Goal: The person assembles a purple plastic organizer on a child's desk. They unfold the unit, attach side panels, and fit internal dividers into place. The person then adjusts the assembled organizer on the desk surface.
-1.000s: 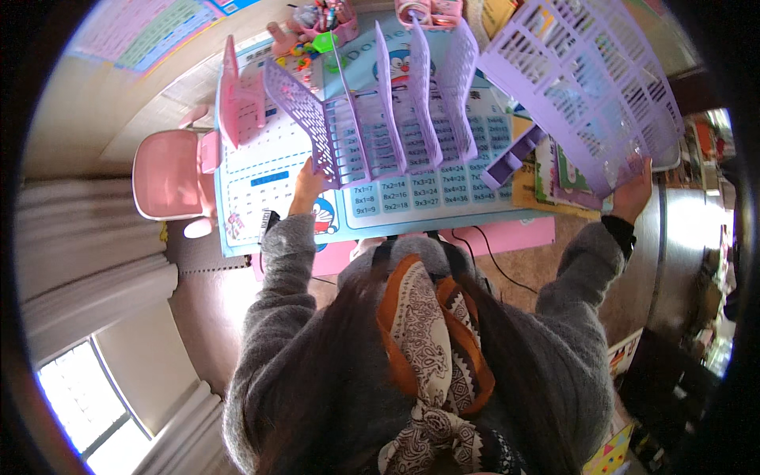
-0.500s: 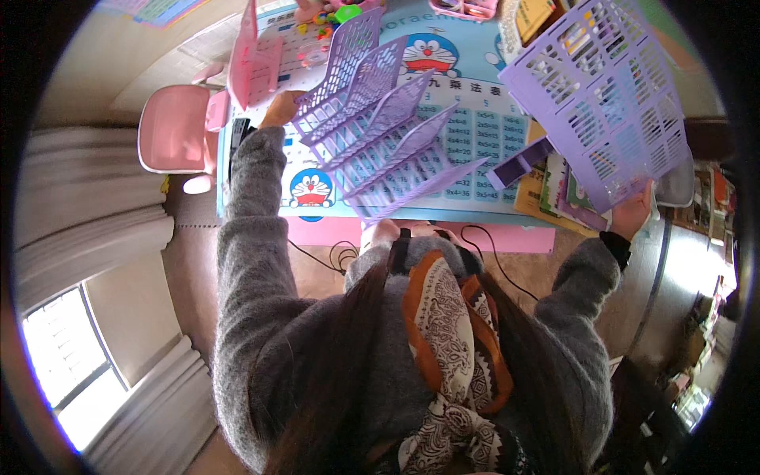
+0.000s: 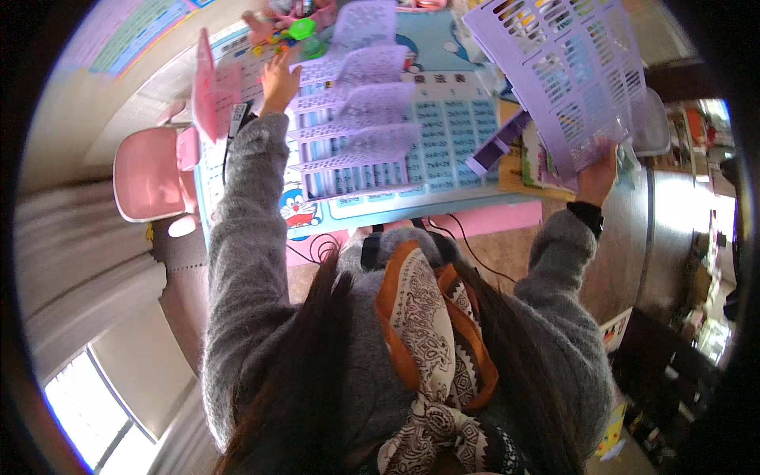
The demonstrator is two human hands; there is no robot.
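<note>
A purple plastic file rack point(image 3: 360, 146) with several slanted lattice dividers lies on the desk in front of me. Beside its left edge, my left hand point(image 3: 279, 85) is open, fingers apart and holding nothing; whether the thumb touches the rack I cannot tell. My right hand point(image 3: 599, 176) grips the lower edge of a second purple lattice file rack point(image 3: 571, 87), raised and tilted at the right of the desk. Its far end runs past the top of the view. A narrow purple piece point(image 3: 499, 144) juts out from its left side.
A blue-and-white printed mat point(image 3: 455, 170) covers the desk. Pink stand point(image 3: 206, 87), green-lidded jar point(image 3: 307, 38) and small colourful toys stand far left. Books point(image 3: 529, 162) lie under the raised rack. A pink chair point(image 3: 146, 174) is at the left; black cables point(image 3: 475, 252) hang near my lap.
My left hand has let go of the lying rack and moved slightly away, its fingers spreading. That rack has turned and now sits squarer to the desk edge. My right hand still holds the other rack.
</note>
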